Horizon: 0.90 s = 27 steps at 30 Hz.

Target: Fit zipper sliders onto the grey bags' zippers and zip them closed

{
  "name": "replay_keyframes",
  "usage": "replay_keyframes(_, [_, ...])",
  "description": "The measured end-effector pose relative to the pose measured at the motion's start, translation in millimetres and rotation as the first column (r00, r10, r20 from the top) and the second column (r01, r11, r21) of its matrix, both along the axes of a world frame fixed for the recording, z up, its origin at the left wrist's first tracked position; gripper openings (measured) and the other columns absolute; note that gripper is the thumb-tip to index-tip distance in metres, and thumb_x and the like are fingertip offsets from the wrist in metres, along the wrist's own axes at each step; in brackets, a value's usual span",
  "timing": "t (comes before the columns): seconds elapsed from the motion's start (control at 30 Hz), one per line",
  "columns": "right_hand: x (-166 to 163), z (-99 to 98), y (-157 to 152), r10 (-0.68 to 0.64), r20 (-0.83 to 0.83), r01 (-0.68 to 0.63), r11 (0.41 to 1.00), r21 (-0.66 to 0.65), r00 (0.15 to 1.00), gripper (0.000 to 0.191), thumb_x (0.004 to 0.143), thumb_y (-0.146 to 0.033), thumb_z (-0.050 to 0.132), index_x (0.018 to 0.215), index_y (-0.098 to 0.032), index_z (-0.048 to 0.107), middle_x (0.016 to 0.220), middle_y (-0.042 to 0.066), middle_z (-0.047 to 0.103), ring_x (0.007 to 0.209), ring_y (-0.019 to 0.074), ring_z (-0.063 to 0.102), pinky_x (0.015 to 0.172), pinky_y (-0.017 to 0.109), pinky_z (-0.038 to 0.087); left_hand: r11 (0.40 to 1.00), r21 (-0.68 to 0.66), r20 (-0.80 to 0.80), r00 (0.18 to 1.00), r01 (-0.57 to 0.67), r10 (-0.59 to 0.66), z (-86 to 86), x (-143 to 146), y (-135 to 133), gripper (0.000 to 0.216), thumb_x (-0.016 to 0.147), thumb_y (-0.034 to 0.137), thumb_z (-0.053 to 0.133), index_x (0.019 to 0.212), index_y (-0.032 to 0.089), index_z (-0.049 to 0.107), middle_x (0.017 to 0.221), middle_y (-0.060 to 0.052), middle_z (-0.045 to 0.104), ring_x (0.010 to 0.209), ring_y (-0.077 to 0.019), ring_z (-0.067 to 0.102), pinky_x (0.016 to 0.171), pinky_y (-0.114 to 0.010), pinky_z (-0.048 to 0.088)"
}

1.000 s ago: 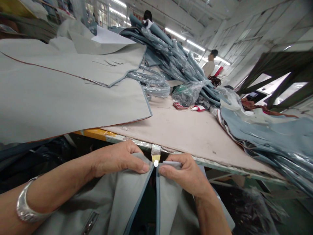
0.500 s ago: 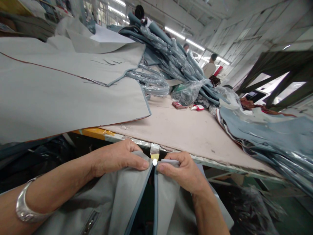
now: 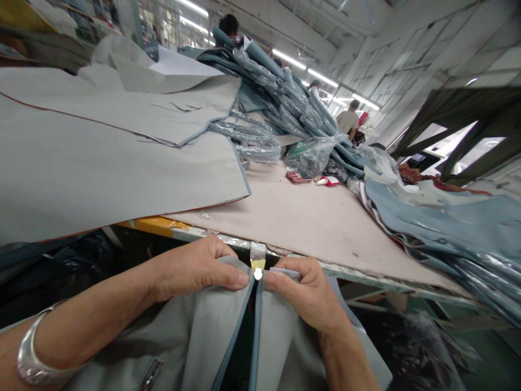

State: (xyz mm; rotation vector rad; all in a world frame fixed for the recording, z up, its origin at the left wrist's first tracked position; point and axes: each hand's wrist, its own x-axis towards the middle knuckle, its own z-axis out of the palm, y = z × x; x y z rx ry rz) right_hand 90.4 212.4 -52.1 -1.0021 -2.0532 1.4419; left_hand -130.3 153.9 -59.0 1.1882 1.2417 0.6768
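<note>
My left hand [image 3: 203,266] pinches the top of a grey fabric piece [image 3: 211,331] with blue-edged borders, thumb on its face. Opposite it, my right hand [image 3: 307,288] grips the other side of the same grey material near its top corner. Between my thumbs sits a small round white piece [image 3: 258,273], just below a clear and yellow tab [image 3: 258,255] at the table's front edge. Beneath it the two blue edges spread apart in a narrow V. A zipper [image 3: 151,373] shows low on the left part. The fingers behind the fabric are hidden.
A large grey fabric sheet [image 3: 122,174] covers the table's left side. Plastic-wrapped blue rolls [image 3: 280,87] lie at the back, near a red box [image 3: 298,177] and a red-and-white bottle [image 3: 326,181]. Blue-grey material [image 3: 456,222] hangs over the right side. A person [image 3: 348,119] is in the distance.
Both hands keep their hold at the white piece. The gap between the blue edges has narrowed slightly, and the view has shifted a little.
</note>
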Motion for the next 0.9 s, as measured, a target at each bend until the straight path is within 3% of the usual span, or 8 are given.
replay_keyframes(0.53, [-2.4,-2.3,-3.3,-0.069,0.006,0.069,0.995,0.075,0.998,0.037,0.082,-0.045,0.067,0.062,-0.013,0.062,0.057,-0.002,0.043,0.057,0.011,0.037,0.051,0.023,0.028,0.997,0.071,0.044,0.999,0.02,-0.023,0.5,-3.1,-0.1,0.047,0.071,0.053,0.072,0.058,0.017,0.046,0.054,0.005,0.031,0.05,-0.007,0.023,0.047,-0.024,0.014])
replay_keyframes(0.7, [-3.6,-1.5,-0.9,-0.095,0.036,0.091,0.99,0.103,0.995,0.035,0.081,-0.043,0.066,0.064,-0.013,0.063,0.058,-0.002,0.043,0.058,0.0115,0.037,0.052,0.024,0.028,0.998,0.061,0.026,1.0,-0.016,0.015,1.2,-0.5,3.1,0.042,0.072,0.053,0.07,0.067,0.014,0.055,0.061,0.003,0.04,0.055,-0.008,0.029,0.05,-0.022,0.019])
replay_keyframes(0.9, [-0.9,-1.2,0.3,-0.022,0.053,0.019,0.997,0.073,0.998,0.036,0.084,-0.043,0.065,0.064,-0.014,0.059,0.061,-0.003,0.042,0.06,0.0113,0.036,0.054,0.024,0.028,0.997,0.073,0.017,1.0,0.022,-0.023,0.1,-1.0,5.1,0.046,0.072,0.055,0.071,0.061,0.016,0.049,0.057,0.004,0.034,0.052,-0.007,0.026,0.047,-0.022,0.016])
